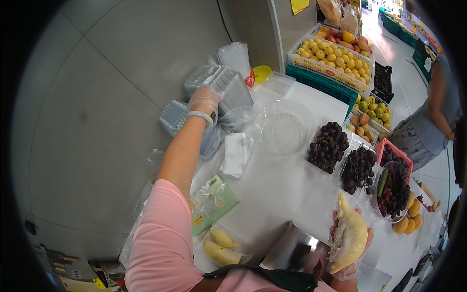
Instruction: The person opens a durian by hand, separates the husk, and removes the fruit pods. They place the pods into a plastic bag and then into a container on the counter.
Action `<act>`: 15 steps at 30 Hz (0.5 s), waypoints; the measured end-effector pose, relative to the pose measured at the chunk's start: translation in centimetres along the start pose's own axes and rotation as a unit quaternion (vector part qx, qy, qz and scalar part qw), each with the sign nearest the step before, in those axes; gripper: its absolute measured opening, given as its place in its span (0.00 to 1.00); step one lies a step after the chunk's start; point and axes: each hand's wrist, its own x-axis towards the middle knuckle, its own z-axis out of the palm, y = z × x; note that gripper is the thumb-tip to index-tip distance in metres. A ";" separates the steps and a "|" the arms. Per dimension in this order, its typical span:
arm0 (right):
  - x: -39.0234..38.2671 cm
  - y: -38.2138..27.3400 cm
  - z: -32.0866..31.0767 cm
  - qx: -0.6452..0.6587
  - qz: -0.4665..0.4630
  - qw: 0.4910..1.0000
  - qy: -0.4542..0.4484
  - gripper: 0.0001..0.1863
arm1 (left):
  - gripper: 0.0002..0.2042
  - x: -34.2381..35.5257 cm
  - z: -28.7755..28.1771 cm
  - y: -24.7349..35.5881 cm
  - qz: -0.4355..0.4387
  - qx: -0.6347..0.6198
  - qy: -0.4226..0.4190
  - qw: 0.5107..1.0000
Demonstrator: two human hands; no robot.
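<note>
Left hand [204, 100] on clear lidded boxes [221, 87]; right hand [346, 266] gripping durian piece [349, 236].

The right hand [346, 270] is mostly hidden behind the durian piece [349, 236] it holds, the left hand [204, 100] covers part of the clear container stack [228, 87], and the bystander [435, 117] is cut off by the rim.

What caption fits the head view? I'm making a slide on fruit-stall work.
Gloved left hand reaches a stack of clear plastic containers; gloved right hand holds a durian piece over the white counter.
</note>
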 end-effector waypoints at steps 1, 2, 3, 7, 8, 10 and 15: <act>0.0 -0.1 -0.2 -0.001 -0.002 1.000 -0.001 0.41 | 0.18 -0.1 0.0 0.2 0.005 -0.002 0.005 1.000; 0.0 -0.2 -0.2 -0.003 -0.003 1.000 0.002 0.41 | 0.18 0.1 0.2 -0.2 0.005 -0.008 0.006 1.000; 0.0 -0.2 -0.2 -0.005 -0.004 1.000 0.006 0.41 | 0.17 0.5 0.7 -0.9 0.004 -0.014 0.007 1.000; 0.2 0.2 0.0 -0.077 -0.031 0.996 0.014 0.42 | 0.16 0.6 0.5 -2.0 0.048 -0.013 -0.013 0.999; 0.3 0.2 -0.1 -0.094 -0.032 0.995 0.011 0.42 | 0.16 0.7 0.6 -2.3 0.053 -0.015 -0.011 0.998; 0.4 0.3 -0.3 -0.108 -0.030 0.994 0.004 0.42 | 0.16 1.0 0.8 -2.9 0.061 -0.020 -0.007 0.998; 0.2 0.1 -0.4 -0.016 -0.011 1.000 0.006 0.41 | 0.16 0.9 0.4 -2.5 0.050 -0.046 -0.020 0.997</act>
